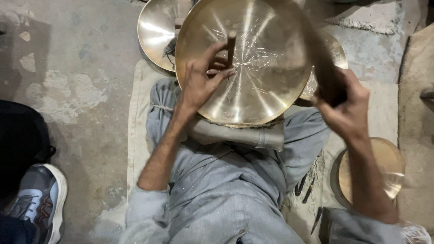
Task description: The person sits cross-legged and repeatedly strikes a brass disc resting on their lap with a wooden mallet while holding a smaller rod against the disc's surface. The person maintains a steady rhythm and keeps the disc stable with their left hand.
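- Left hand point(201, 81) rests on the face of a large brass dish point(266, 68), fingers curled shut around a short dark punch point(231, 45) that stands nearly upright with its lower tip against the metal.
- Right hand point(346, 106) is closed in a fist around the handle of a hammer point(323, 68); the tool is smeared by motion blur, so its head cannot be made out, and it crosses the right rim of the dish.
- The brass dish lies tilted on the person's lap, propped on the grey trouser legs point(226, 180), its hollow side facing up and showing bright streaks that fan out from the middle.
- A second brass dish point(156, 31) sits on the floor just behind and to the left of the first, partly covered by it, with a small tool lying in it.
- The edge of a third dish point(339, 54) shows from under the right side of the large one.
- Another round brass piece point(384, 162) lies on the floor beside the right forearm.
- Several thin dark tools point(305, 187) lie on a pale cloth point(138, 117) spread under the person, near the right leg.
- A grey and white sports shoe point(40, 199) of another person stands on the concrete floor point(81, 90) at the lower left, well apart from the work.
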